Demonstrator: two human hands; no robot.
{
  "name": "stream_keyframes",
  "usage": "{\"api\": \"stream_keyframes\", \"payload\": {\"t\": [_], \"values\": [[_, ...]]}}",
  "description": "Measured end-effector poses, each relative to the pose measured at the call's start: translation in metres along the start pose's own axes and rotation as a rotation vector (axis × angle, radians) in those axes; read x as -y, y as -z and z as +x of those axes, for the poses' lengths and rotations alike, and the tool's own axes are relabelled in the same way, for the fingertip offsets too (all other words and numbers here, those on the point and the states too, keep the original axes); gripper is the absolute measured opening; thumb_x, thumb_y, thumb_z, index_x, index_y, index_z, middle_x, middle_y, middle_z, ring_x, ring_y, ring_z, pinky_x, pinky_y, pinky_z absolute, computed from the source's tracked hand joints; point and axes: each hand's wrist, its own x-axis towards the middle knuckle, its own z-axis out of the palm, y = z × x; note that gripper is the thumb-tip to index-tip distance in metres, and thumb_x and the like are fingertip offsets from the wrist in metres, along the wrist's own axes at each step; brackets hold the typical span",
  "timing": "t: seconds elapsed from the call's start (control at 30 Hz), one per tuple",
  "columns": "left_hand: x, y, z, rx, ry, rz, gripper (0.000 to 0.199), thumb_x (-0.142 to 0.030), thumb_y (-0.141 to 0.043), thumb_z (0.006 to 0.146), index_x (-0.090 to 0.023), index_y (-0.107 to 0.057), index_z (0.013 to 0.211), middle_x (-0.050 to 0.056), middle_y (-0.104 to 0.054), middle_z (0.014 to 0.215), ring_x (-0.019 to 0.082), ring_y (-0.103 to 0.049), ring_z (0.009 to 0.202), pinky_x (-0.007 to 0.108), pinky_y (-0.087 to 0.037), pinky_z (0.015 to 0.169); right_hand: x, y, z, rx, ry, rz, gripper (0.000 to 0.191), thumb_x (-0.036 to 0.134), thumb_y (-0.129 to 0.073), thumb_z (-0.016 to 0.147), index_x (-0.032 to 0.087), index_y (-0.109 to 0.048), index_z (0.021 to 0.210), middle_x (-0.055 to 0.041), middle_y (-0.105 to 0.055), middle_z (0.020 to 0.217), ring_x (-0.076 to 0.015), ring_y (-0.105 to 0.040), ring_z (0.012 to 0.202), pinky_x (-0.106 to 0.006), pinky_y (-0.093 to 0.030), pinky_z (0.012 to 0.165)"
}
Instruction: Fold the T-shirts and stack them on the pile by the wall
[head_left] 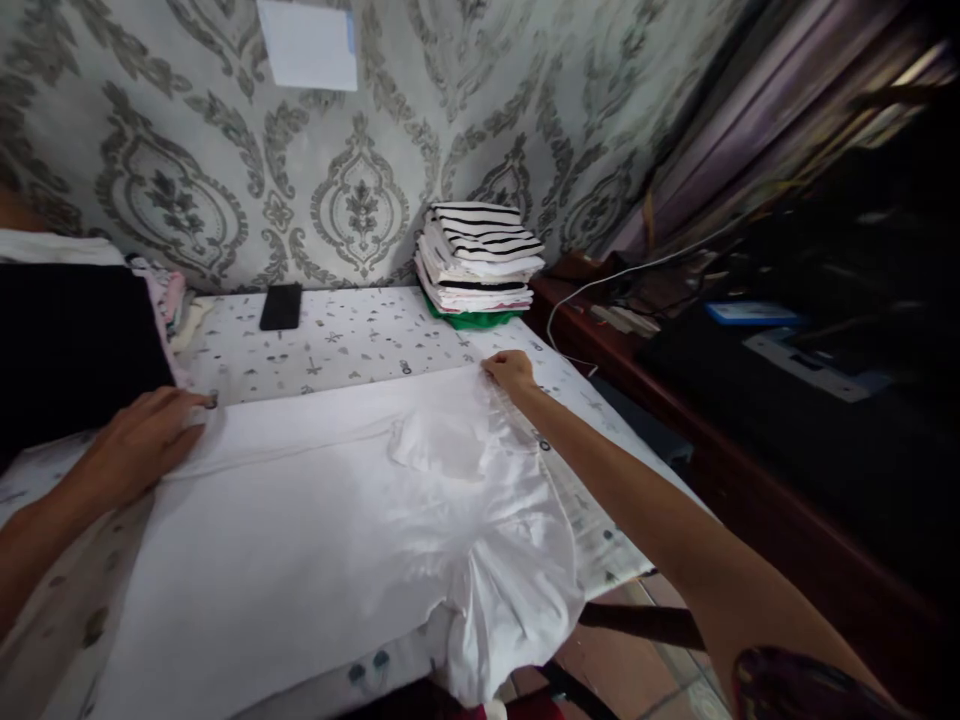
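Note:
A white garment (315, 530) lies spread over the patterned table cover, smooth on the left and bunched into creases at its right end, which hangs over the near edge. My left hand (150, 440) rests at the garment's far left corner, fingers pressed together on the fabric edge. At the far right corner, my right hand (510, 370) pinches the cloth between thumb and fingers. A small sleeve-like flap is folded on top of the garment near its right part.
A stack of folded clothes (480, 260) stands by the wall, right of a black phone (281, 307). Dark and light clothes (75, 340) are piled at left. A brown desk (720, 480) with a cable (645, 265) borders the right side.

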Motion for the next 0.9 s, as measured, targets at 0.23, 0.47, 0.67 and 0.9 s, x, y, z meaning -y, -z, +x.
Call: {"api": "stream_keyframes", "payload": {"t": [0.23, 0.47, 0.67, 0.9], "values": [[-0.017, 0.014, -0.032, 0.164, -0.088, -0.004, 0.039, -0.048, -0.041, 0.093, -0.021, -0.065, 0.109, 0.011, -0.067, 0.115, 0.029, -0.061, 0.109, 0.043, -0.045, 0.099, 0.014, 0.0, -0.042, -0.121, 0.245, -0.054, 0.033, 0.034, -0.058, 0.08, 0.021, -0.066, 0.109, -0.0068, -0.069, 0.087, -0.0219, -0.062, 0.071, -0.034, -0.05, 0.065], [-0.035, 0.031, -0.038, 0.152, -0.081, 0.23, 0.031, -0.023, -0.032, 0.097, -0.019, -0.063, 0.095, 0.012, -0.068, 0.103, 0.026, -0.063, 0.099, 0.039, -0.047, 0.09, 0.011, 0.005, -0.114, 0.161, 0.774, -0.195, 0.029, 0.045, -0.049, 0.092, 0.028, -0.067, 0.106, -0.0104, -0.067, 0.108, -0.0261, -0.068, 0.095, -0.037, -0.056, 0.075], [-0.031, 0.045, -0.038, 0.187, -0.014, 0.107, 0.026, -0.032, -0.043, 0.09, -0.02, -0.066, 0.093, 0.01, -0.07, 0.1, 0.028, -0.064, 0.1, 0.041, -0.048, 0.09, 0.005, 0.009, -0.1, 0.193, 0.749, -0.197, 0.027, 0.042, -0.049, 0.092, 0.028, -0.07, 0.097, -0.0092, -0.07, 0.105, -0.0242, -0.07, 0.086, -0.036, -0.058, 0.071], [-0.011, 0.015, 0.0, 0.031, 0.248, -0.043, 0.035, -0.03, -0.04, 0.09, -0.017, -0.065, 0.111, 0.011, -0.07, 0.11, 0.025, -0.064, 0.105, 0.036, -0.049, 0.093, 0.013, -0.019, -0.06, 0.087, 0.683, -0.275, 0.038, 0.036, -0.045, 0.095, 0.02, -0.07, 0.119, -0.0145, -0.069, 0.126, -0.031, -0.066, 0.115, -0.045, -0.056, 0.095]]}}
